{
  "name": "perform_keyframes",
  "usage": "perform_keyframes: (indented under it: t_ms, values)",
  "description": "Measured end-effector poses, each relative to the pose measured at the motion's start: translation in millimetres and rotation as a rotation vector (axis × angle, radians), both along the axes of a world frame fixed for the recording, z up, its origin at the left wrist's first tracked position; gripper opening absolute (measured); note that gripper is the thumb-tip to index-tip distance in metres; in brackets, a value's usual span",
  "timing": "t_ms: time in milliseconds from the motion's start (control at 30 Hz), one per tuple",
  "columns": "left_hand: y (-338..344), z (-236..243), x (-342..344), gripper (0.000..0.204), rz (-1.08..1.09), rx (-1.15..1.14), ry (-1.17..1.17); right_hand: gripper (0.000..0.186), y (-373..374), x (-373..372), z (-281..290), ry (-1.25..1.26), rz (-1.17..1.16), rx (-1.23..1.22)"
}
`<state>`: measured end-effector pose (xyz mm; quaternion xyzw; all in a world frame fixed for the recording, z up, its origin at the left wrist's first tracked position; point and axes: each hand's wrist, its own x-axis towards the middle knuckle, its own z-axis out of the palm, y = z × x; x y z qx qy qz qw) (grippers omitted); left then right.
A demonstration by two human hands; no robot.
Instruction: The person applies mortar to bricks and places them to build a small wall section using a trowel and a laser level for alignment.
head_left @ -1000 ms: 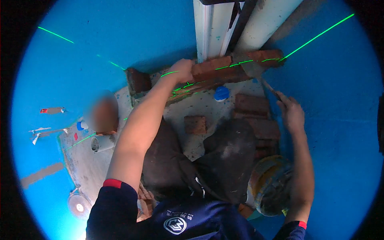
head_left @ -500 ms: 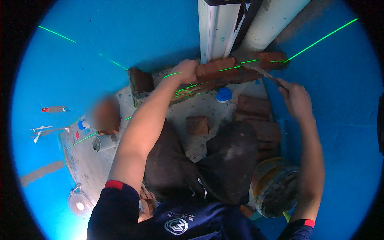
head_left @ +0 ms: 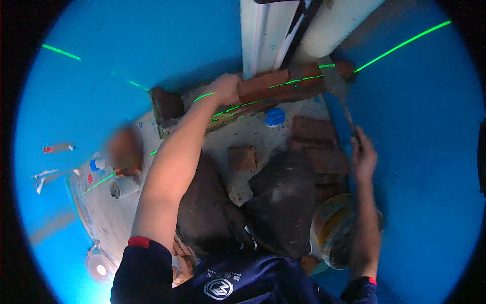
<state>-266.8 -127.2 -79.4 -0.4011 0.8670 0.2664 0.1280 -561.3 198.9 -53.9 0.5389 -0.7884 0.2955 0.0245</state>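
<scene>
Trowel (head_left: pixel 335 83), its handle gripped in the right hand (head_left: pixel 363 156), now has its blade over the right end of the brick row (head_left: pixel 298 92); half a second ago it slanted across farther left, with that hand closer to the row. The left hand (head_left: pixel 228 89) stays at the left end of the row's upper brick (head_left: pixel 263 84), fingers hidden, so I cannot tell their spread. Nearer than the row are one blue cap (head_left: pixel 275 117), one loose brick piece (head_left: pixel 242 157) and one bucket (head_left: pixel 321 223).

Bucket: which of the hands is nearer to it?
Right. The right hand, gripping a trowel, is beyond the bucket; the left hand is much farther, up-left, at the left end of a brick.
</scene>
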Motion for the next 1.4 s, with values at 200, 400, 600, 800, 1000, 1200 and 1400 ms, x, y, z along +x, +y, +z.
perform_keyframes:
  t_ms: [200,400,600,800,1000,1200,1400]
  values:
    - [7,14,-9,0.035,-0.027,-0.095,0.051,0.043,28,97,-75,-0.915,-0.283,0.06]
    - [4,5,9,0.047,-0.009,-0.029,0.149,0.037,3,102,-34,-1.776,-0.377,0.299]
    - [9,12,-3,0.045,0.016,-0.049,0.08,0.032,-27,70,-22,-1.968,-0.321,0.362]
    - [4,3,2,0.048,-0.003,-0.074,0.051,0.031,-41,52,-4,-2.282,-0.3,0.275]
    - [6,4,2,0.027,-0.012,-0.075,0.128,0.031,-53,44,47,-2.37,-0.268,0.245]
    - [6,1,3,0.024,-0.007,-0.105,0.198,0.028,-69,43,73,-2.532,-0.235,0.133]
    - [3,2,4,0.028,0.009,-0.07,0.102,0.037,-110,48,105,-2.942,-0.076,-0.125]
